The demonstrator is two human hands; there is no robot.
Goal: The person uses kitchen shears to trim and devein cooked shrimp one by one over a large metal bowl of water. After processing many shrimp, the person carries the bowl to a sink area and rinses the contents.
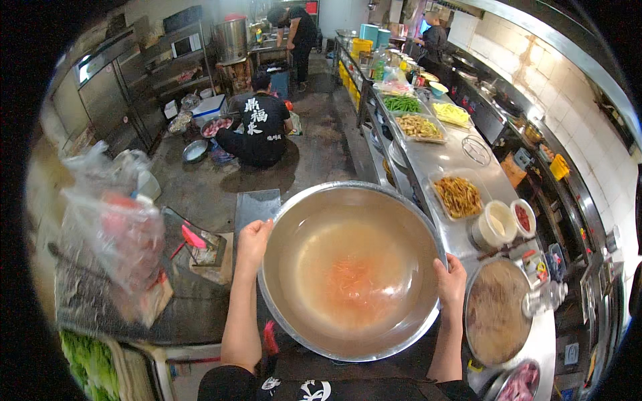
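Observation:
A large round stainless steel basin (pixel 306 200) is held up in front of my body, between both hands. My left hand (pixel 255 243) grips its rim at the left side, with the thumb over the edge. Around the rim on the right side closes my right hand (pixel 450 275). Cloudy, tan liquid (pixel 321 280) partly fills the basin. Thin orange shreds (pixel 351 273) lie together near the middle of the liquid. The basin hides what is directly beneath it.
A steel counter (pixel 451 150) on the right carries food trays, tubs and a round chopping board (pixel 496 311). Plastic bags (pixel 120 235) stand at left. A person (pixel 261 120) sits low on the floor ahead, beside bowls; other people stand farther back.

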